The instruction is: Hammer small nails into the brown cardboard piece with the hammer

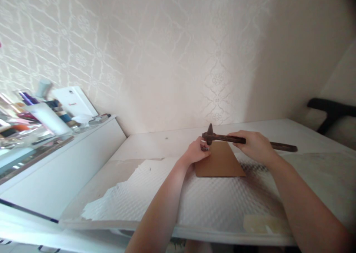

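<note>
A hammer (283, 146) with a dark brown handle and a pointed head is in my right hand (254, 146). My fingers wrap the handle around its middle, and the head points left. Under the hammer head, my left hand (195, 151) rests at the left edge of a brown board (222, 164). Its fingers are curled together, with a small dark patterned thing at the fingertips; what it is I cannot make out. The board lies flat on a white textured mat (155, 182).
The mat, torn along its left side, covers part of the white desk (150, 143). At left stands a white cabinet (83, 160) crowded with bottles, a white box (75, 102) and other small items. A patterned wall rises behind. A black chair part (330, 110) shows at right.
</note>
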`<state>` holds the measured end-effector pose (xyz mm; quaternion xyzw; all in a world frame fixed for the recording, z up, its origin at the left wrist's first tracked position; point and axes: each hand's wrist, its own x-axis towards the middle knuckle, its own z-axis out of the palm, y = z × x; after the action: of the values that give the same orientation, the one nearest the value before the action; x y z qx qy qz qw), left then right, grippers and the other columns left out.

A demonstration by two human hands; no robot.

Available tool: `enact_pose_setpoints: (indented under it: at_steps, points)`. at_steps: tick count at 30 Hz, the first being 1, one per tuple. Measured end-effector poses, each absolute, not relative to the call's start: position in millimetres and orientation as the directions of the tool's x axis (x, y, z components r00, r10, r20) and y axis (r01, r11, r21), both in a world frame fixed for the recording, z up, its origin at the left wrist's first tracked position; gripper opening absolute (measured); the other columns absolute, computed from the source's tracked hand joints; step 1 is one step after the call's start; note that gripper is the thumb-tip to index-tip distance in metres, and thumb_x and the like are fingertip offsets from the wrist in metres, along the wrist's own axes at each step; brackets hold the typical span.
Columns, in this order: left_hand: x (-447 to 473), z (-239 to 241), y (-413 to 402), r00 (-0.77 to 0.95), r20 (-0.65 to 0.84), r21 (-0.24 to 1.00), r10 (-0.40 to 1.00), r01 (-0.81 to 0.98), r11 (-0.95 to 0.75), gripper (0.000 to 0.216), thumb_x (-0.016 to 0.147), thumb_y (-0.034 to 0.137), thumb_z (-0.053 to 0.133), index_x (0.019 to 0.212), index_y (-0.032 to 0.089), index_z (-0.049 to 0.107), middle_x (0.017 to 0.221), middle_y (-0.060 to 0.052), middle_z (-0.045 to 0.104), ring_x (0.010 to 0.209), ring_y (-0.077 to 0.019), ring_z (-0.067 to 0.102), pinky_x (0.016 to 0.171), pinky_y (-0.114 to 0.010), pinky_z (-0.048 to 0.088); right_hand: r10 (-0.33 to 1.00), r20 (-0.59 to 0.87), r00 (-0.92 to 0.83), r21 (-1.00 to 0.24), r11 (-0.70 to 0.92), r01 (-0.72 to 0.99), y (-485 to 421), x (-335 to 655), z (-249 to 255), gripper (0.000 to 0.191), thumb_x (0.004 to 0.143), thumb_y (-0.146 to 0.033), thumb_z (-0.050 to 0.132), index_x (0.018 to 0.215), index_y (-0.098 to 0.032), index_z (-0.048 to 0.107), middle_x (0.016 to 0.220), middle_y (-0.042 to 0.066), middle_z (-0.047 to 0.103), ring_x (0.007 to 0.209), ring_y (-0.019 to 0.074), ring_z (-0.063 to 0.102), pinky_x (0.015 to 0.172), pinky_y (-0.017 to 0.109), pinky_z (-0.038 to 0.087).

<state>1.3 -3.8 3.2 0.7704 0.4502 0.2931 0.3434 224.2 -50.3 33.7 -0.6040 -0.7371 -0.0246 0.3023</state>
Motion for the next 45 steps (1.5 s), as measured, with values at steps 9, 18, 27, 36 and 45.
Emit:
enact_pose_setpoints:
  at_steps: [9, 18, 27, 36, 45]
  points:
    - [0.9, 3.4, -3.7, 0.419, 0.147, 0.781, 0.896, 0.506, -0.365, 0.038, 0.068, 0.015, 0.068, 0.101, 0.016, 0.05, 0.096, -0.007, 0.065, 0.09, -0.0202, 0.062, 0.083, -0.035, 0.049, 0.879, 0.464, -0.108, -0.345, 0.291, 0.892, -49.6, 224.2, 32.9, 0.035, 0.077, -0.018, 0.054, 0.103, -0.033, 0.072, 0.102, -0.001, 0.072, 0.092, 0.0233, 0.066, 0.074, 0.032, 0.051]
    - [0.3, 2.0, -3.2, 0.425, 0.149, 0.803, 0.893, 0.475, -0.361, 0.039, 0.068, 0.013, 0.067, 0.103, 0.017, 0.05, 0.095, -0.006, 0.065, 0.09, -0.0189, 0.063, 0.083, -0.034, 0.049, 0.878, 0.475, -0.065, -0.349, 0.255, 0.902, -50.1, 222.8, 33.1, 0.034, 0.077, -0.02, 0.054, 0.102, -0.035, 0.072, 0.1, -0.002, 0.072, 0.09, 0.0226, 0.067, 0.073, 0.032, 0.051]
    - [0.7, 5.5, -5.7, 0.418, 0.14, 0.814, 0.898, 0.467, -0.345, 0.038, 0.067, 0.012, 0.067, 0.101, 0.016, 0.05, 0.097, -0.007, 0.065, 0.092, -0.0199, 0.062, 0.083, -0.034, 0.049, 0.884, 0.461, -0.081, -0.352, 0.266, 0.897, -50.7, 223.0, 34.1, 0.035, 0.077, -0.019, 0.054, 0.104, -0.034, 0.071, 0.102, -0.003, 0.072, 0.091, 0.0226, 0.067, 0.076, 0.032, 0.051]
    - [0.3, 3.1, -2.0, 0.428, 0.153, 0.812, 0.891, 0.46, -0.361, 0.038, 0.066, 0.011, 0.065, 0.1, 0.016, 0.05, 0.093, -0.005, 0.064, 0.088, -0.019, 0.062, 0.079, -0.032, 0.049, 0.894, 0.439, -0.092, -0.36, 0.269, 0.893, -49.8, 222.4, 33.0, 0.036, 0.076, -0.017, 0.055, 0.104, -0.033, 0.071, 0.104, -0.002, 0.072, 0.094, 0.0229, 0.066, 0.077, 0.032, 0.05]
    - [-0.1, 1.4, -1.9, 0.436, 0.152, 0.822, 0.887, 0.443, -0.359, 0.039, 0.066, 0.009, 0.064, 0.101, 0.016, 0.049, 0.093, -0.005, 0.064, 0.088, -0.0179, 0.062, 0.079, -0.032, 0.049, 0.886, 0.453, -0.097, -0.365, 0.284, 0.887, -47.9, 223.2, 32.0, 0.035, 0.076, -0.017, 0.056, 0.104, -0.032, 0.072, 0.103, -0.002, 0.072, 0.094, 0.0237, 0.066, 0.075, 0.032, 0.05]
